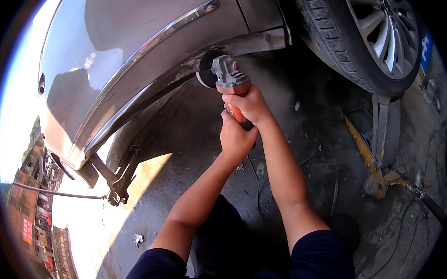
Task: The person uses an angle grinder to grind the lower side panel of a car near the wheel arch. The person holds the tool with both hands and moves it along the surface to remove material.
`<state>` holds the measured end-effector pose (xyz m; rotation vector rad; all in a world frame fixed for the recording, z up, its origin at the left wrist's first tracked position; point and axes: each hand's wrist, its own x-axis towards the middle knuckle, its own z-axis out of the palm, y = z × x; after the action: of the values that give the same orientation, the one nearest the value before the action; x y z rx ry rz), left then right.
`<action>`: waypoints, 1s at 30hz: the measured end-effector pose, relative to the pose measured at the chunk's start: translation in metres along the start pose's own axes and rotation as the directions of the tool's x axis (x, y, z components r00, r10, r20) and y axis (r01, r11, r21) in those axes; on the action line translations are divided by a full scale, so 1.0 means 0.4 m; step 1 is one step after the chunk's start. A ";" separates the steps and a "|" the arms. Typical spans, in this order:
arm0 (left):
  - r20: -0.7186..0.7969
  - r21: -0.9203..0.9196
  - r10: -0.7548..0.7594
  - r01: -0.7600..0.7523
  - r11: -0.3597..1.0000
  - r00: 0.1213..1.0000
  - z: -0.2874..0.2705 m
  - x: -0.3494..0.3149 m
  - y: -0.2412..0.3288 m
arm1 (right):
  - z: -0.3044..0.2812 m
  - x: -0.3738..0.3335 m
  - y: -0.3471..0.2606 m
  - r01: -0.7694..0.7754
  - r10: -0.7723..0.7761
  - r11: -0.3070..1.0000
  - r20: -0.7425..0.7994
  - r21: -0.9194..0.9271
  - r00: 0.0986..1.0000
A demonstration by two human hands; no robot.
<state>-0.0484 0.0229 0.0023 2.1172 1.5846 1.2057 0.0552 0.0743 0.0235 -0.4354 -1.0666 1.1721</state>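
Grinder (230, 73) by the car sill (259, 42) is prob heavy n rigid, best held by its orange body (236, 112), L grip (237, 136) + R grip (253, 105) both wrapped there, tho disc (205, 70) contact's unclear imo.

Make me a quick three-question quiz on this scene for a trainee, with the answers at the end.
1. True or false: the left hand and the right hand both grip the grinder.
2. Which hand is nearer the disc?
3. Where in the picture is the wheel? A) upper left; B) upper right; C) lower left.
Key: 1 true; 2 right hand; 3 B.
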 end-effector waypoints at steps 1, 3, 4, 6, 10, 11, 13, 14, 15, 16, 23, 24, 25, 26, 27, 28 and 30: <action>0.000 -0.001 0.002 -0.002 1.000 1.000 0.001 0.000 0.000 | 0.000 0.000 -0.002 0.000 0.000 1.000 0.002 0.002 1.000; -0.003 -0.002 0.016 -0.016 1.000 1.000 0.003 0.000 -0.001 | -0.001 0.000 -0.001 0.003 -0.003 1.000 0.001 0.006 1.000; -0.005 -0.002 0.023 -0.023 1.000 1.000 0.004 -0.001 -0.001 | -0.004 0.001 0.003 0.007 -0.007 1.000 -0.001 0.008 1.000; 0.001 0.002 0.016 -0.016 1.000 1.000 0.004 0.000 0.002 | -0.009 0.004 0.008 0.024 -0.024 1.000 -0.005 -0.003 1.000; 0.010 0.004 0.013 -0.013 1.000 1.000 0.005 0.002 0.003 | -0.012 0.003 0.009 0.030 -0.031 0.999 -0.016 -0.017 0.999; 0.009 0.003 0.016 -0.016 1.000 1.000 0.005 0.002 0.003 | -0.011 0.002 0.007 0.019 -0.019 1.000 -0.021 -0.011 1.000; 0.008 0.002 0.021 -0.021 1.000 1.000 0.005 0.000 0.004 | -0.009 -0.002 -0.003 0.010 -0.011 1.000 -0.021 -0.021 1.000; 0.011 0.003 0.019 -0.019 1.000 1.000 0.005 0.000 0.005 | -0.008 -0.003 -0.006 0.005 -0.006 1.000 -0.021 -0.027 1.000; 0.015 0.005 0.018 -0.018 1.000 1.000 0.004 0.000 0.007 | -0.009 -0.003 -0.005 0.013 -0.014 0.999 -0.026 -0.038 1.000; 0.019 0.006 0.016 -0.017 1.000 1.000 0.004 0.000 0.008 | -0.011 -0.003 -0.004 0.021 -0.022 0.999 -0.030 -0.050 0.999; 0.010 0.001 0.038 -0.038 0.999 0.999 0.011 0.002 0.006 | -0.024 0.003 0.007 0.045 -0.047 0.997 -0.038 -0.057 0.998; 0.016 -0.001 0.028 -0.028 1.000 0.999 0.011 0.002 0.012 | -0.026 0.002 0.007 0.041 -0.043 0.998 -0.041 -0.054 0.998; 0.023 -0.002 0.019 -0.019 1.000 1.000 0.011 0.001 0.016 | -0.028 0.002 0.007 0.037 -0.039 0.998 -0.045 -0.051 0.998; 0.024 -0.002 0.019 -0.019 1.000 1.000 0.013 0.001 0.016 | -0.030 0.002 0.006 0.033 -0.035 0.998 -0.048 -0.048 0.998; 0.025 -0.001 0.019 -0.019 1.000 0.999 0.017 0.001 0.014 | -0.029 -0.001 0.001 0.045 -0.048 0.998 -0.051 -0.043 0.998; 0.027 -0.001 0.019 -0.019 1.000 0.999 0.020 0.001 0.013 | -0.026 -0.005 -0.006 0.058 -0.060 0.998 -0.055 -0.038 0.997; 0.028 -0.005 0.034 -0.034 0.999 0.999 0.022 0.000 0.017 | -0.027 -0.008 -0.014 0.061 -0.062 0.998 -0.061 -0.028 0.996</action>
<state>-0.0373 0.0229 0.0009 2.1569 1.5392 1.1830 0.0673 0.0717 0.0210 -0.4533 -1.0360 1.0848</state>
